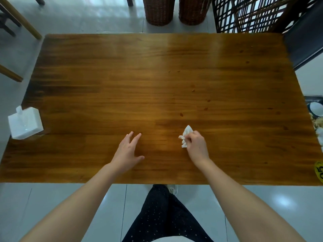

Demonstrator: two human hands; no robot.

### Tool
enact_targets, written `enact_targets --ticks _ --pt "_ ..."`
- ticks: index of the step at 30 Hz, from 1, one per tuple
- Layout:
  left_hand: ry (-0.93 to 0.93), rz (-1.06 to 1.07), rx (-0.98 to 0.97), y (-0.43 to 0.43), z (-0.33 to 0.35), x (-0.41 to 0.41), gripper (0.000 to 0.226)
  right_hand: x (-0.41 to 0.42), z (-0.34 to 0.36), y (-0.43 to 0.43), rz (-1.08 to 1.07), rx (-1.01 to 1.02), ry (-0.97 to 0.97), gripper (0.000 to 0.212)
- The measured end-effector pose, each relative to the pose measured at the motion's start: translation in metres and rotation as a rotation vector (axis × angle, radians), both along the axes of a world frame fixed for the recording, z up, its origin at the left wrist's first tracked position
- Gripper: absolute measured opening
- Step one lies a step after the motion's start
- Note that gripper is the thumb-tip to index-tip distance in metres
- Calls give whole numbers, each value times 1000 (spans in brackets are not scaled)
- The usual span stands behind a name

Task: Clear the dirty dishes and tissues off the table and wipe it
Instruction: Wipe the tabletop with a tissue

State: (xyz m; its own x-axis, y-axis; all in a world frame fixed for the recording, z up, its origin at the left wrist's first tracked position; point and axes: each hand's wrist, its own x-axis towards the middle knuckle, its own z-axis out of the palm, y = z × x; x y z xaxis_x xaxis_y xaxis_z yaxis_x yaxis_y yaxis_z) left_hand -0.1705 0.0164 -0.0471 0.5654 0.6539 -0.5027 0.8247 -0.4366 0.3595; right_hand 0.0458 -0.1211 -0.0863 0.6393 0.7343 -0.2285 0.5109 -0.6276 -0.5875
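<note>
View from above, looking down past a person's legs in dark dotted trousers to a long wooden surface (104,84).

Both bare forearms reach over its near edge. The left hand (128,151) lies open, fingers spread and straight, low over the wood. Whether it rests on the wood cannot be told. The right hand (196,147), well apart from it, grips a crumpled white tissue (185,138) in curled fingers. The tissue sticks out on the thumb side and touches or nearly touches the surface near the middle of the near half.

No dishes stand on the wood, so the clearing looks done and the wiping appears to be the step in hand. Beyond and to the right of the tissue lies a scatter of small dark spots (193,90). The next move likely calls for pressing the tissue flat and sweeping it out toward them, the free hand bracing.

At the left edge sits a white tissue pack (25,124), one sheet poking up. At the right edge a dark container (316,109) holding something white and round is cut off by the frame, its contents unclear. A yellow sticker (319,172) there is also cut off.

Whether the spots are crumbs, stains or knots in the wood is hard to make out. Past the far edge stand two wicker baskets (158,11) and a dark lattice chair (253,14), their tops out of frame.
</note>
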Motion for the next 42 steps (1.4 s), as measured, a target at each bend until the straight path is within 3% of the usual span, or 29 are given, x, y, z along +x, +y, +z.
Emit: enact_targets --ticks 14,20,24,29,34,42 --pt "-27 -95 8 67 -3 38 92 44 9 97 -104 1 -16 17" --pt "-17 -151 -26 94 -7 66 93 29 4 72 -95 -20 -3 16" --pt "-37 -229 -33 103 -9 89 93 7 -2 44 -31 -38 -33 30" --pt "-63 -247 -22 115 -11 111 94 22 -2 52 0 -40 -6 21" --pt "-20 -239 26 132 -17 124 98 87 3 52 -315 8 -42 18" --pt "9 -196 55 139 -22 141 102 165 7 89 -419 -40 -80 14"
